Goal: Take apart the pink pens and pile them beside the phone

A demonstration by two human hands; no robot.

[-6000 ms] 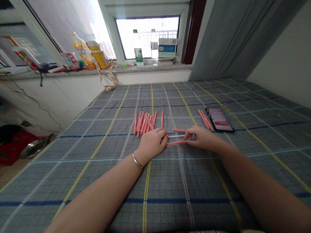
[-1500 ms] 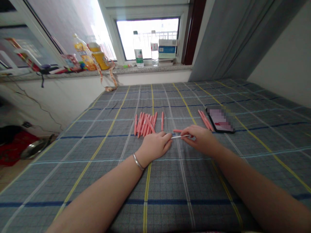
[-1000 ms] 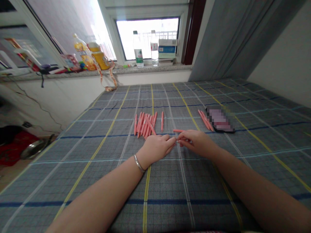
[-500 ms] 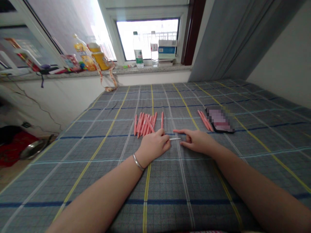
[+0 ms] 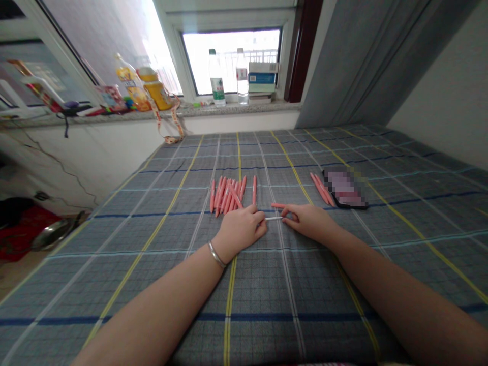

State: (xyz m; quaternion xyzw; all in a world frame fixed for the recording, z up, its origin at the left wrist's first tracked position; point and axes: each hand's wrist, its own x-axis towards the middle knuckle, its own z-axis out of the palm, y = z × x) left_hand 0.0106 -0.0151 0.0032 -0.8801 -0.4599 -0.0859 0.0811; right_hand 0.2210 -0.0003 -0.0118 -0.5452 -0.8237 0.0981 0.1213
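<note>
A thin white pen refill [image 5: 272, 218] spans the gap between my two hands, level with the cloth. My left hand [image 5: 243, 226], with a silver bangle at the wrist, is closed round its left end. Thumb and index finger of my right hand [image 5: 305, 219] pinch at the refill's right tip. Just beyond those fingers lies a pink pen piece [image 5: 278, 205], its right part hidden by the hand. Several pink pens [image 5: 226, 195] lie in a loose heap past my left hand, one across the others. A single pink pen [image 5: 254, 189] lies apart to their right.
Two or so pink pens [image 5: 321, 189] lie beside a black-edged phone [image 5: 346, 190], its screen blurred. Plaid cloth [image 5: 267, 295] covers the surface. On the windowsill stand two clear bottles [image 5: 217, 79], stacked boxes [image 5: 262, 81] and a yellow bottle [image 5: 158, 94] with a strap.
My right hand's index finger has drawn in from stretched out, and its fingertips have closed on the refill's right tip. My left hand has stayed nearly still.
</note>
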